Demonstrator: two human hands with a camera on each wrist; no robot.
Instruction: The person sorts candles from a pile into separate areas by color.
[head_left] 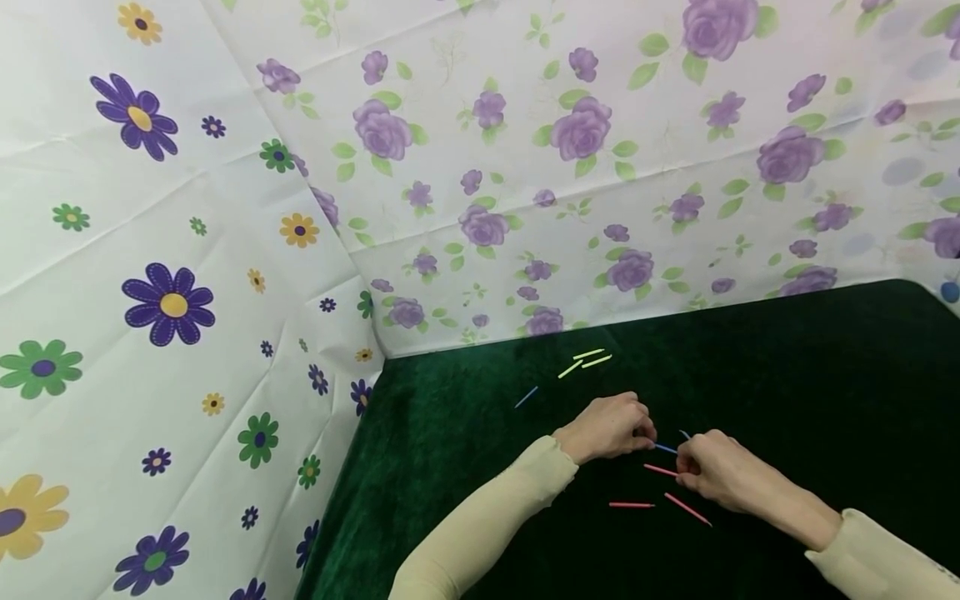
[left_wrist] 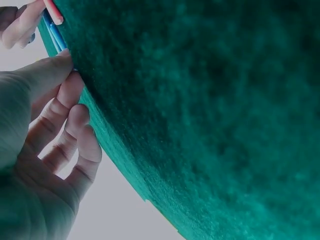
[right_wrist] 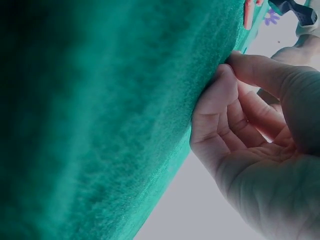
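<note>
My left hand point(head_left: 609, 427) is low over the dark green cloth, thumb and forefinger pinching one end of a thin blue stick point(head_left: 665, 448). The stick's other end reaches the fingertips of my right hand point(head_left: 720, 471), whose thumb and forefinger meet at the cloth around it; their contact is mostly hidden. A second blue stick point(head_left: 685, 435) pokes out behind the right hand. One pink stick point(head_left: 660, 470) runs up to the right thumb. Nearer me lie two more pink sticks, one level point(head_left: 632, 505) and one slanted point(head_left: 687, 509).
Three yellow sticks point(head_left: 585, 362) lie close together toward the cloth's back edge. A lone blue stick point(head_left: 527, 397) is slanted to their left. The green cloth point(head_left: 442, 433) meets flower-printed white sheets point(head_left: 480, 167) behind and on the left.
</note>
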